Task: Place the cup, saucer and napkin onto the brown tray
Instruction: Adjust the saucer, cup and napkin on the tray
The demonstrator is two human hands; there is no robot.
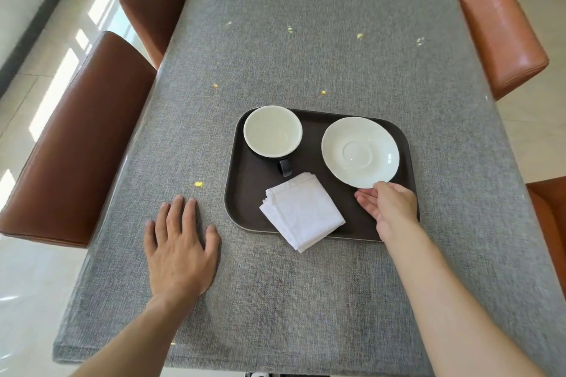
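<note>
A dark brown tray (245,193) lies on the grey table. On its far left stands a cup (272,131), white inside and black outside, handle pointing toward me. A white saucer (360,152) sits at the tray's far right. A folded white napkin (301,211) rests on the near part, one corner hanging over the tray's front rim. My right hand (387,208) pinches the saucer's near edge, thumb on top and fingers beneath. My left hand (180,249) lies flat on the table, left of the tray, fingers spread.
The grey cloth-covered table (306,55) carries several small yellow crumbs. Brown leather chairs stand along the left side (76,147) and orange-brown ones along the right (502,30). The table's near edge runs just below my forearms.
</note>
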